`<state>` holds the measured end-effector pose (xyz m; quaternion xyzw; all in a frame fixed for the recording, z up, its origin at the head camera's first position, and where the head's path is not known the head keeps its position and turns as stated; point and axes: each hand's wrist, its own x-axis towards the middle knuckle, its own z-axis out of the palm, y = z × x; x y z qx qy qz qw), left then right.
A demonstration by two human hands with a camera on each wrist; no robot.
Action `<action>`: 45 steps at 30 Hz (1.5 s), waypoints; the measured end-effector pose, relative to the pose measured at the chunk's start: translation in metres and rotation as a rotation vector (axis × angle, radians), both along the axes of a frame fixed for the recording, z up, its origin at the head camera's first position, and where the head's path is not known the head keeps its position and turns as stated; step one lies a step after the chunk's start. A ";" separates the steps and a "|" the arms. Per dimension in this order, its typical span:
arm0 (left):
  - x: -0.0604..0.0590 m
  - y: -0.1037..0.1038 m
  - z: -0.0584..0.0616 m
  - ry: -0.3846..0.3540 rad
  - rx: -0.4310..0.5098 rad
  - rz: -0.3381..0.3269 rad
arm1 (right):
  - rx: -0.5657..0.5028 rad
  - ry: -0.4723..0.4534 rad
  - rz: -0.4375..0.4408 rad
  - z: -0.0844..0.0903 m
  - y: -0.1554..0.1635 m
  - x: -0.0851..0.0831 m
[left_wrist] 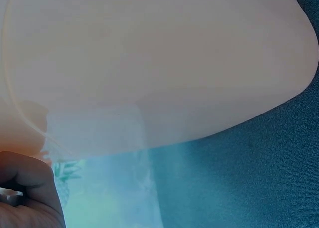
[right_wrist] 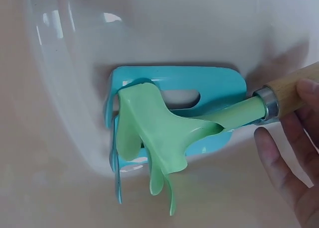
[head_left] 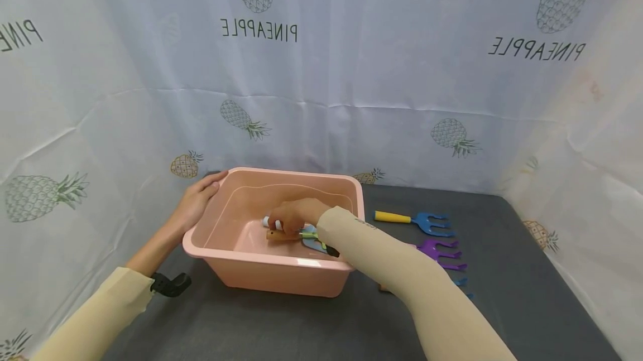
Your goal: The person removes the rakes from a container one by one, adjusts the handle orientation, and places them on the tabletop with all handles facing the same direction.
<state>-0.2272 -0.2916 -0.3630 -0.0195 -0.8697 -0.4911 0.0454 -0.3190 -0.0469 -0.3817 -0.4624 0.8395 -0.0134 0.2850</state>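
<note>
Biggest thing we'd worry about here: our right hand (head_left: 290, 218) is down inside the pink tub (head_left: 271, 272) with its fingers (right_wrist: 284, 153) wrapped round the wooden handle of a little green rake (right_wrist: 159, 133), and that rake is lying right on top of a teal tool (right_wrist: 199, 88) on the tub floor. The green prongs overlap the teal blade, so if we lift at an angle the prongs could hook it and drag it along, or just clatter about. The grip also looks like it sits far back on the handle, so the head could droop or twist.

Our left hand (head_left: 197, 199) is on the tub's back left corner, fingers curled over the rim, holding it. If that hold slips while the right one pulls, the tub could probably skid on the dark table (head_left: 527, 249).

The rake itself: pale green metal head with curved prongs, a shiny metal collar, then a light wooden handle. It sits low in the tub, near the front right, touching the teal piece under it. There's something white just beside our right hand too, but we can't tell what it is.

Outside the tub, on the right, lie a blue rake (head_left: 419, 221) with a yellow handle and a purple rake (head_left: 442, 252), well apart from the hands.
</note>
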 end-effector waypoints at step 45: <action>-0.001 0.001 0.000 -0.010 -0.006 0.009 | -0.084 -0.042 -0.034 0.017 0.006 -0.009</action>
